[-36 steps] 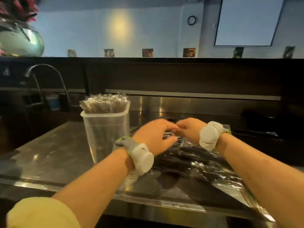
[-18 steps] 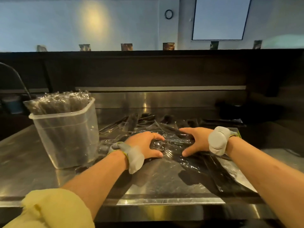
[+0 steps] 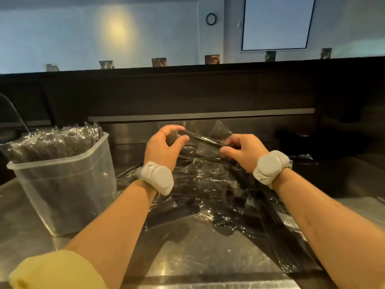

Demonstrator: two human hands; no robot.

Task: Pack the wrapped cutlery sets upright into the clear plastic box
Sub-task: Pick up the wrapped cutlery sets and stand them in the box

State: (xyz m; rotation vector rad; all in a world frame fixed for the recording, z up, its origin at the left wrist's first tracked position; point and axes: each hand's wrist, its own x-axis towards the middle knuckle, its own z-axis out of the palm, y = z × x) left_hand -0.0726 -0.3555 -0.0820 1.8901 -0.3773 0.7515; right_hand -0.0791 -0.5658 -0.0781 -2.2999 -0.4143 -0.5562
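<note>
Grip: the left hand point(image 3: 164, 144) curls its fingers round one end of a slim, dark cutlery set in clear crinkled film point(image 3: 203, 140). The right hand point(image 3: 243, 151) pinches the other end, so both grips are closed on the same piece. The set lies roughly level in the air, above the loose heap of film-wrapped sets point(image 3: 208, 184) spread over the middle of the steel worktop point(image 3: 198, 253).

The tall clear plastic box point(image 3: 62, 184) stands at the left, just beside the heap, and its opening is crowded with upright wrapped sets point(image 3: 52, 140).

Likely faults: the glossy film may slide in the grip and drop the set back among the others. The loose flap of wrap at the far end may snag. Forcing a piece into so full a box may bend it, leave it leaning or push the light box along the smooth steel.

Surroundings: a curved tap point(image 3: 14, 113) rises at the far left, behind the box. The left forearm lies between the near edge and the box.
</note>
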